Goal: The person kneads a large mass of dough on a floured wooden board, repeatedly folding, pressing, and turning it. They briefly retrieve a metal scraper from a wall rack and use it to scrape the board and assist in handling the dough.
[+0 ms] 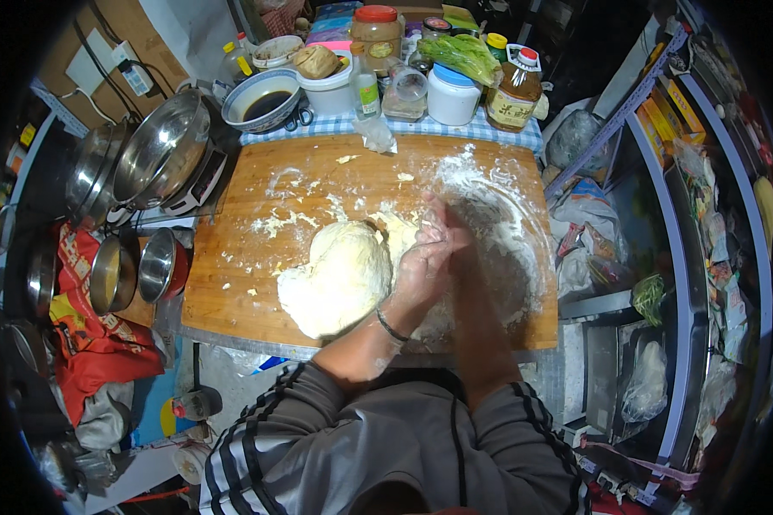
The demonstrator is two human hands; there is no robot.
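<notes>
My left hand (pixel 421 265) and my right hand (pixel 458 233) are pressed against each other above a wooden board (pixel 245 257). Motion blurs the fingers, and whether anything sits between the palms is hidden. White flour or dough residue coats the left hand. Just left of it rests a big pale lump of dough (pixel 338 277), folded and uneven. A further strip of dough (pixel 396 232) lies behind the left hand, partly covered by it. Loose flour (pixel 470 168) is spread on the board's right side, around and beyond the right hand.
Along the board's back edge stand a bowl of dark liquid (pixel 267 106), a blue-lidded white jar (pixel 452 96) and an oil bottle (pixel 514 96). Left are a large steel bowl (pixel 162 151) on a kitchen scale (pixel 200 183) and smaller bowls (pixel 161 265). Metal shelving (pixel 657 161) flanks the right.
</notes>
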